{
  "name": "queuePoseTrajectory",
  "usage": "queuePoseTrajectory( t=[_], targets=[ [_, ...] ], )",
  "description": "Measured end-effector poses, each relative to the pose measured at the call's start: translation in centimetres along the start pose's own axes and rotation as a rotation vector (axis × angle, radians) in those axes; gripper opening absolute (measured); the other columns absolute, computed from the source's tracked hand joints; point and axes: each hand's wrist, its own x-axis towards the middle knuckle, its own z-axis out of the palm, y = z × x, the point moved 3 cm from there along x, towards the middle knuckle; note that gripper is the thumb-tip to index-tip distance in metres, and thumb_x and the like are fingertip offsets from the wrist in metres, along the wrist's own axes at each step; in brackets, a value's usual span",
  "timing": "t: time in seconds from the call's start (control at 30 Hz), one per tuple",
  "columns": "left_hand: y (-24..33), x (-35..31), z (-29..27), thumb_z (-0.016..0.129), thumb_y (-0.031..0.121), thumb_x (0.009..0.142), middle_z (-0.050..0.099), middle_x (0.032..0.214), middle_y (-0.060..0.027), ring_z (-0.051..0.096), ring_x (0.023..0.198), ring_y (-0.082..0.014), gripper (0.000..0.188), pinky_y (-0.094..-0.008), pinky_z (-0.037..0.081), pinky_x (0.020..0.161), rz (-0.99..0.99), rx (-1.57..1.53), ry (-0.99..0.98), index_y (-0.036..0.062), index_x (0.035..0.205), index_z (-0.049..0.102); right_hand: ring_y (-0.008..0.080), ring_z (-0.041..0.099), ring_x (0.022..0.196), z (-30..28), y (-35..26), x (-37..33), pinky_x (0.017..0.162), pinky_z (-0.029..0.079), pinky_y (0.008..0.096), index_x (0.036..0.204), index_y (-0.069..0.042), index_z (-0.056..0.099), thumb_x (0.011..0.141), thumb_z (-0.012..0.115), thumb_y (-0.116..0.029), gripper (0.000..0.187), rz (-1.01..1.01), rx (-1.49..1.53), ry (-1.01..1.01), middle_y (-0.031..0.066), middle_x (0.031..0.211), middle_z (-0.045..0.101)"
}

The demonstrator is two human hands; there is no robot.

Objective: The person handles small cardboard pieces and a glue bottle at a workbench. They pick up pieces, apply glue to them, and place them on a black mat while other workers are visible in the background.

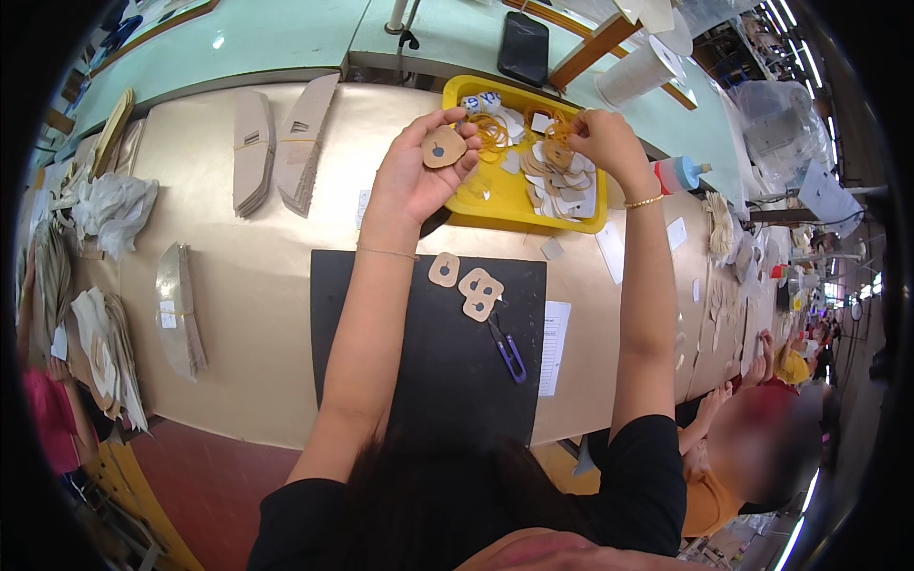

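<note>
In my upturned left hand [419, 171] lies a tan, rounded-square patch [444, 147] with a dark round mark; the fingers curl around it. My right hand [609, 143] is at the right part of a yellow tray [519, 221], fingertips pinched together beside orange rubber bands [555, 133]. What they pinch, if anything, is too small to tell. Pale cut pieces [562, 186] are heaped in the tray, with more rubber bands [490, 135] at its left. Nearer me, several similar tan patches [479, 295] and purple-handled thread snips [509, 357] lie on a black mat [419, 381].
Banded stacks of pale pieces [252, 157] lie at the left. A black phone [524, 48], a white thread cone [640, 71] and a blue-capped bottle [678, 174] stand beyond and right of the tray. A printed paper [554, 347] lies beside the mat. Another person [719, 490] sits at the right.
</note>
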Motion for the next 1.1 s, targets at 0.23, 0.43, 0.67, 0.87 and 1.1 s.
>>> queuePoseTrajectory(
  t=[0.23,0.43,0.67,0.87,1.1],
  targets=[
    [-0.1,0.0,0.2,0.048,0.02,0.094,0.059,0.093,-0.0141,0.059,0.08,-0.0221,0.026,-0.0312,0.053,0.068,-0.001,0.015,0.005,-0.0014,0.107,0.054,0.0229,0.065,0.067,-1.3,-1.5,1.8,0.066,0.052,0.0321,0.086,0.001,0.067,0.074,0.066,-0.015,0.02,0.001,0.206,-0.087,0.0142,0.074,0.067],
    [0.1,0.1,0.0,0.047,0.02,0.094,0.059,0.092,-0.0135,0.06,0.08,-0.0221,0.026,-0.0315,0.053,0.067,-0.017,-0.01,-0.019,-0.0013,0.107,0.054,0.0204,0.066,0.078,-0.2,-1.2,1.8,0.075,0.052,0.0297,0.101,0.002,0.065,0.077,0.066,-0.014,0.028,-0.043,0.187,-0.052,0.0141,0.091,0.068],
    [-0.3,0.1,0.2,0.044,0.023,0.096,0.055,0.092,-0.0134,0.053,0.073,-0.0208,0.027,-0.0276,0.044,0.056,-0.041,-0.019,-0.058,-0.0006,0.109,0.051,0.0303,0.064,0.087,4.0,0.2,-0.6,0.083,0.049,0.0351,0.096,-0.002,0.068,0.075,0.062,-0.008,0.022,-0.16,0.162,-0.035,0.0153,0.092,0.067],
    [-0.9,0.0,0.7,0.041,0.024,0.097,0.056,0.088,-0.0127,0.052,0.072,-0.0216,0.029,-0.0277,0.045,0.058,-0.065,0.037,-0.038,0.0001,0.11,0.052,0.0326,0.063,0.091,3.9,0.8,-0.5,0.084,0.048,0.0395,0.1,-0.004,0.068,0.079,0.057,-0.007,0.024,-0.063,0.055,-0.055,0.0185,0.098,0.065],
    [-2.2,-0.1,2.0,0.035,0.025,0.099,0.057,0.104,-0.0183,0.058,0.098,-0.0287,0.037,-0.0353,0.052,0.081,-0.099,0.06,-0.068,-0.0046,0.116,0.05,0.0287,0.063,0.076,-0.4,-3.7,-2.5,0.072,0.05,0.0377,0.1,-0.004,0.068,0.081,0.059,-0.01,0.023,-0.191,0.353,0.228,0.0128,0.086,0.062]
  ],
)
